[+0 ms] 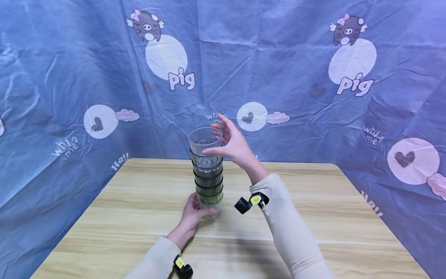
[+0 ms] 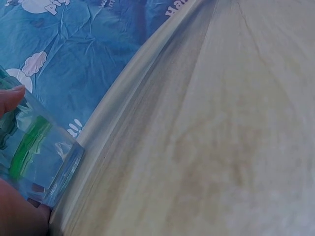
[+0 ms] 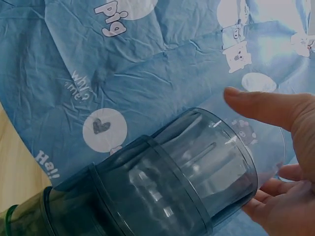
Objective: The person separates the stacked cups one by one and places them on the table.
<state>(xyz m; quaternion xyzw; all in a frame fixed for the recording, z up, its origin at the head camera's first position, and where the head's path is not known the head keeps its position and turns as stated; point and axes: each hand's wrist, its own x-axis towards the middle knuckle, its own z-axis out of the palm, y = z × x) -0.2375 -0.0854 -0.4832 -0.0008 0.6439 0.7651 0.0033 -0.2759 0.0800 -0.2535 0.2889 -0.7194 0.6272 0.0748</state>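
A tall stack of nested see-through plastic cups (image 1: 208, 171) stands on the wooden table. The lowest cup (image 2: 47, 162) is clear, a green cup (image 1: 211, 198) sits in it, and several grey ones follow above. At the top is a clear cup (image 1: 196, 138). Low on the stack, my left hand (image 1: 192, 215) grips the bottom cup, thumb across its front. My right hand (image 1: 233, 143) is at the top cup, its thumb stretched along the near side and its fingers spread loosely behind the rim. Whether they touch the cup cannot be told.
The wooden table (image 1: 139, 209) has a blue printed cloth (image 1: 223, 58) hanging behind it and along both sides. Each sleeve carries a small black wrist camera (image 1: 242, 205).
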